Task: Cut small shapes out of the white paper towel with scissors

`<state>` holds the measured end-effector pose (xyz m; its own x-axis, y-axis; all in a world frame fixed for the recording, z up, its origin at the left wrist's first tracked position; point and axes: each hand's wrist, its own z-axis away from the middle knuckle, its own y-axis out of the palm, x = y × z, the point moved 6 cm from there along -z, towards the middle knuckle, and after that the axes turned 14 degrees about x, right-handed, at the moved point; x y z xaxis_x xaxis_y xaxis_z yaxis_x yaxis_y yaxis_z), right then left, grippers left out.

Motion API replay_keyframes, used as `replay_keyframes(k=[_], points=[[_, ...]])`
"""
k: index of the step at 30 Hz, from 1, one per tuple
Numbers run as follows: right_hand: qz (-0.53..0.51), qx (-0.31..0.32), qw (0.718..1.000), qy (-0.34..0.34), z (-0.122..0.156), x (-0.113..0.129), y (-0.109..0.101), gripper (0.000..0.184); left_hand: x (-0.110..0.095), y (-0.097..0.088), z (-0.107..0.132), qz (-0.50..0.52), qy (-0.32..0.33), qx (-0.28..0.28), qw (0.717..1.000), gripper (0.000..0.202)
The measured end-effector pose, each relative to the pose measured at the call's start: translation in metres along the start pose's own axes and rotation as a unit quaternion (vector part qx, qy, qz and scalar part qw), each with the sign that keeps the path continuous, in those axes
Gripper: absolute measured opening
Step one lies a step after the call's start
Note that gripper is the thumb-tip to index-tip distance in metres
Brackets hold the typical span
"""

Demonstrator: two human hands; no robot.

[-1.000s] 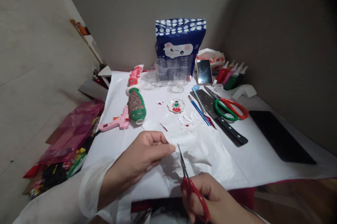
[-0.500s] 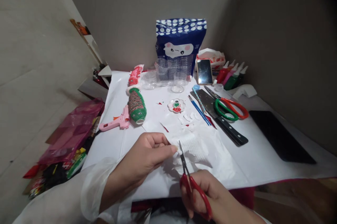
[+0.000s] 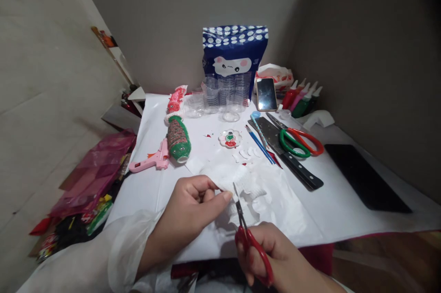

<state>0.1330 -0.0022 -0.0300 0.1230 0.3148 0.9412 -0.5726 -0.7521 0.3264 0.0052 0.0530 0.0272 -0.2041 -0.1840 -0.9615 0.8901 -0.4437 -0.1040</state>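
My left hand (image 3: 193, 210) pinches the near edge of a white textured tissue sheet (image 3: 253, 185) and holds it slightly off the white table cover (image 3: 344, 205). My right hand (image 3: 275, 256) grips small red-handled scissors (image 3: 246, 231), whose blades point up at the tissue edge right beside my left fingertips. Small white cut pieces (image 3: 246, 153) lie just beyond the tissue. A flower-shaped paint palette (image 3: 229, 138) with red and green paint sits behind them.
A green decorated bottle (image 3: 178, 139), a red one (image 3: 177, 98) and a pink glue gun (image 3: 149, 161) lie at left. Clear cups (image 3: 223, 95) stand before a blue dotted pack (image 3: 236, 54). At right: brushes (image 3: 260, 143), knife (image 3: 285, 155), large scissors (image 3: 301, 141), phone (image 3: 267, 94), paint bottles (image 3: 303, 98), black tablet (image 3: 367, 178).
My left hand has lifted the tissue's near edge and bunched it up. The scissors have crept a little forward to the edge beside my fingertips.
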Motion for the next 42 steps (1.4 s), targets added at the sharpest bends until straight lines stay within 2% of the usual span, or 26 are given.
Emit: replay_keyframes(k=[5, 8, 12, 17, 24, 30, 34, 38, 42], points=[[0.015, -0.011, 1.0, 0.004, 0.003, 0.005, -0.002, 0.065, 0.002, 0.004, -0.006, 0.126, 0.002, 0.062, 0.99, 0.029], [0.01, -0.011, 1.0, 0.007, 0.004, 0.003, -0.004, 0.062, 0.003, 0.004, -0.008, 0.174, -0.011, 0.064, 0.983, 0.03], [0.009, -0.003, 1.0, 0.011, 0.002, 0.003, -0.002, 0.056, 0.003, 0.002, -0.007, 0.167, -0.033, 0.049, 0.984, 0.031], [0.01, -0.03, 0.998, 0.046, 0.002, 0.002, -0.001, 0.044, 0.002, 0.001, -0.006, 0.158, -0.047, 0.044, 0.985, 0.031], [0.026, -0.005, 1.0, 0.011, -0.004, 0.003, 0.0, 0.058, 0.005, 0.002, -0.007, 0.175, -0.036, 0.035, 0.983, 0.027], [0.015, -0.013, 1.0, 0.009, -0.002, -0.004, -0.002, 0.053, 0.009, 0.003, -0.004, 0.17, -0.022, 0.018, 0.985, 0.029], [0.002, -0.009, 1.0, 0.003, -0.003, -0.007, -0.002, 0.058, 0.01, 0.0, -0.003, 0.125, 0.006, 0.005, 0.992, 0.031], [0.019, 0.001, 1.0, -0.012, -0.001, -0.002, -0.002, 0.064, 0.013, -0.001, -0.004, 0.124, 0.012, 0.022, 0.992, 0.03], [0.026, -0.016, 0.999, 0.019, 0.003, 0.003, -0.003, 0.055, 0.012, 0.0, -0.005, 0.172, -0.003, 0.054, 0.984, 0.03]])
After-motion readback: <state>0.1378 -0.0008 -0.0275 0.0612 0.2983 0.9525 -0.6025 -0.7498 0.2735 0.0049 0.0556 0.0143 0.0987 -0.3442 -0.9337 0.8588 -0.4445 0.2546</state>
